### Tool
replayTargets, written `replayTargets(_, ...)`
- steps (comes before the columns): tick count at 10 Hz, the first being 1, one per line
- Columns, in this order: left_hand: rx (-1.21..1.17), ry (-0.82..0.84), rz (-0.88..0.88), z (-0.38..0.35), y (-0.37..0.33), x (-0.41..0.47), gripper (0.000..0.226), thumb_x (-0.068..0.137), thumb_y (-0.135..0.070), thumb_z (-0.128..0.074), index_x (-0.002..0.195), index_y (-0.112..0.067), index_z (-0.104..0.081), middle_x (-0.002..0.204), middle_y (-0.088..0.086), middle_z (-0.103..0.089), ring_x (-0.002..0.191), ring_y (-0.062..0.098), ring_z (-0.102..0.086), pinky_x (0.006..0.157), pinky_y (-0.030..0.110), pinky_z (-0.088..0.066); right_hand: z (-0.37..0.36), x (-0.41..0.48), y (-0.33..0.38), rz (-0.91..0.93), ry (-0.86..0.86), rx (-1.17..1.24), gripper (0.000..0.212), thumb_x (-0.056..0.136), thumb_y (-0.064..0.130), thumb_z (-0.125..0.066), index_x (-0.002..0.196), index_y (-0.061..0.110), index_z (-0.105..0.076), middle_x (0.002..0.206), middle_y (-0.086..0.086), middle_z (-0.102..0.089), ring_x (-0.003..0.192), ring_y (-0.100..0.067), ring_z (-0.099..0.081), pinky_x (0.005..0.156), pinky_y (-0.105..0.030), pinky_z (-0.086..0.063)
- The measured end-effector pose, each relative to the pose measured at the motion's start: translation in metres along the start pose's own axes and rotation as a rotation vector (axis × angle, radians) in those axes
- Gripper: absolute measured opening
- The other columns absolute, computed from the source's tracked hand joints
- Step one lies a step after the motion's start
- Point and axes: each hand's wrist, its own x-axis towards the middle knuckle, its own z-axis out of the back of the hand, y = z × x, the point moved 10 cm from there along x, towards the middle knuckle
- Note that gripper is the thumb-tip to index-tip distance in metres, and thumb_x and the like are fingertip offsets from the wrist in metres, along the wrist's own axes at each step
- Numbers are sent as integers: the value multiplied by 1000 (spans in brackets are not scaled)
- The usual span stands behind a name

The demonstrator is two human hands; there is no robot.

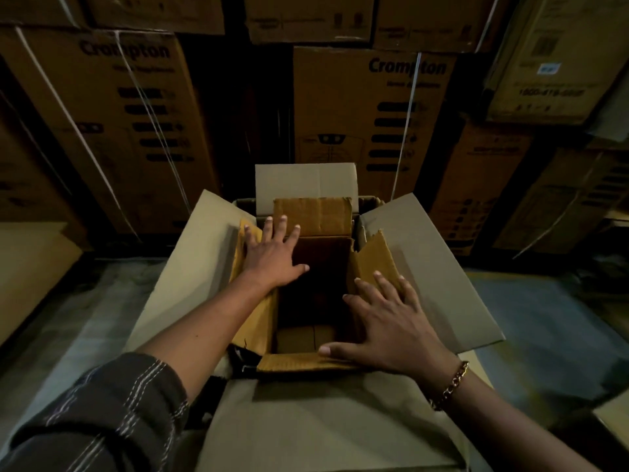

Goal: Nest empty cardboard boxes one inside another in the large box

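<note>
Pressing on a smaller brown box (313,219), both hands lie flat with fingers spread wide; neither grips anything.

- Smaller brown box: sits upright inside the large box (425,267), mouth up, its four flaps open. Far flap stands up. Left and right flaps lean outward against the large box's walls. Near flap is folded out toward the person.
- Left hand (272,257): palm down over the far-left corner of the brown box, fingers fanned across the left flap and reaching the base of the far flap. Judgement: it pins that flap back so the mouth remains clear.
- Right hand (391,321): palm down over the near-right corner, fingers on the torn-edged right flap, thumb along the near flap. Judgement: same purpose, and with hands on opposite corners the push seats the box level rather than cocked.
- Interior: dark. Pale cardboard shows at the bottom; cannot tell whether it is the box's own floor or another box already nested.
- Large box: stands on the floor (544,318) directly in front of the person, all four grey flaps splayed outward, which leaves the opening free for loading.
- Progress, as judgement: at least one box is nested; room remains inside it for a smaller one.
- Surroundings: Crompton cartons (357,107) stacked high behind, strapped with white bands. Light is dim. A striped sleeve (112,410) covers the left upper arm; a bracelet (452,383) is on the right wrist.
</note>
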Motion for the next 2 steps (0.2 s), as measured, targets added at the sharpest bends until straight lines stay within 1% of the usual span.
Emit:
replayTargets(1, 17, -30, -14, 17, 4, -18, 95, 87, -74, -44, 160, -27, -4, 168, 8, 8, 153, 35, 8, 117, 68, 1, 12, -2, -3, 5, -35, -32, 107, 69, 100, -21, 155, 35, -27, 168, 0, -12, 154, -27, 3, 121, -54, 12)
replayTargets(2, 43, -81, -16, 33, 8, -33, 95, 87, -75, -43, 160, -26, -5, 168, 8, 7, 153, 35, 7, 116, 66, 1, 24, -4, -9, -6, -75, -47, 99, 76, 94, -24, 154, 34, -28, 167, 0, -14, 154, -26, 2, 121, -54, 9)
